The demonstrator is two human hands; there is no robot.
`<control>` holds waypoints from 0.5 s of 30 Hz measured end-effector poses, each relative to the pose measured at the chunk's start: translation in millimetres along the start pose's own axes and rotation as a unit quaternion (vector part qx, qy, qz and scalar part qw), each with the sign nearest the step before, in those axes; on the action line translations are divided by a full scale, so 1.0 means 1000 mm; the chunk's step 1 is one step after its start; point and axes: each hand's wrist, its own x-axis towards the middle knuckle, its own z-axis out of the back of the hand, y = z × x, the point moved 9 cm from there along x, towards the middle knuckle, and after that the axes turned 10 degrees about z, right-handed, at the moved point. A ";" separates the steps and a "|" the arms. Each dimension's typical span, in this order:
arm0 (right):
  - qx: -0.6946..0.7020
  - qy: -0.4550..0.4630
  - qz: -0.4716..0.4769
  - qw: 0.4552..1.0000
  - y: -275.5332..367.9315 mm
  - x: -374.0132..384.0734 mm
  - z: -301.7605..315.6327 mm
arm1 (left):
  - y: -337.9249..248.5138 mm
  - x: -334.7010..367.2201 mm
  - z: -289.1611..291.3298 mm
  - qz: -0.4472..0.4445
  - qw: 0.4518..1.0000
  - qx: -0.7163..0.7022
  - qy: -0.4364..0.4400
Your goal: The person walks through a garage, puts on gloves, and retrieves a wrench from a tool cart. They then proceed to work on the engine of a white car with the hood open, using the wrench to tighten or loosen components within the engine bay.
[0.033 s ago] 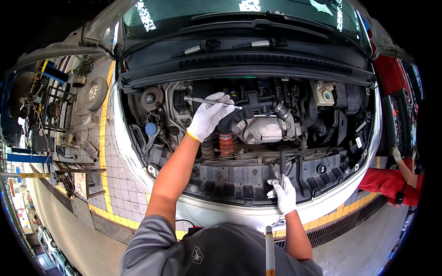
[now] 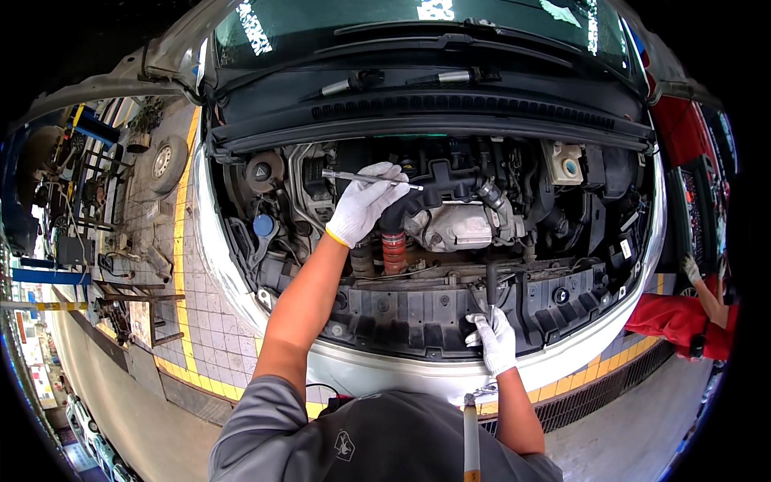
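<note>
In white gloves, both hands are over the engine bay of a car. My left hand (image 2: 365, 207) is closed on a slim metal bar tool (image 2: 344, 174) with a thicker left end; it lies nearly level across the fingers, above the engine. The fingers of my right hand (image 2: 496, 341) are closed round the lower end of a dark, upright bar-like tool (image 2: 492, 279) at the front panel (image 2: 401, 309). Its exact kind is unclear. Beyond it sits a silvery metal engine cover (image 2: 462, 225), and a red ribbed hose (image 2: 393, 253) stands below my left hand.
A blue-capped filler (image 2: 263, 225) and a round black cap (image 2: 263, 171) are at the left of the bay, a pale reservoir (image 2: 564, 165) at the right. A loose wheel (image 2: 168, 163) stands on the tiled floor. At the far right is a person's red-clothed leg (image 2: 675, 323).
</note>
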 end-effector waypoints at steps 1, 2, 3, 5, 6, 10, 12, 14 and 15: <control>-0.008 -0.002 -0.001 1.000 -0.002 0.000 0.001 | 0.000 0.002 -0.003 0.000 1.000 0.013 0.009; -0.015 -0.004 -0.002 1.000 -0.005 -0.001 0.003 | -0.001 0.001 -0.006 0.001 1.000 0.011 -0.003; -0.023 -0.007 -0.003 1.000 -0.006 0.000 0.004 | -0.001 0.004 -0.003 -0.001 1.000 0.008 -0.011; -0.018 -0.010 0.006 1.000 0.000 -0.002 0.003 | 0.003 0.008 0.003 -0.005 1.000 -0.003 -0.030; -0.014 -0.014 0.008 1.000 0.002 -0.003 0.002 | 0.004 0.011 0.007 0.005 0.999 -0.005 -0.043; -0.015 -0.020 0.018 1.000 0.006 -0.002 0.004 | 0.008 0.017 0.012 0.020 0.998 -0.001 -0.054; -0.024 -0.022 0.031 0.999 0.008 -0.002 0.005 | -0.002 0.020 0.014 -0.032 0.998 0.009 -0.054; -0.021 -0.028 0.027 0.999 0.007 -0.002 0.005 | -0.012 0.024 0.021 -0.083 0.995 0.010 -0.056; -0.020 -0.030 0.025 0.999 0.006 -0.002 0.005 | -0.017 0.020 0.028 -0.113 0.991 -0.009 -0.068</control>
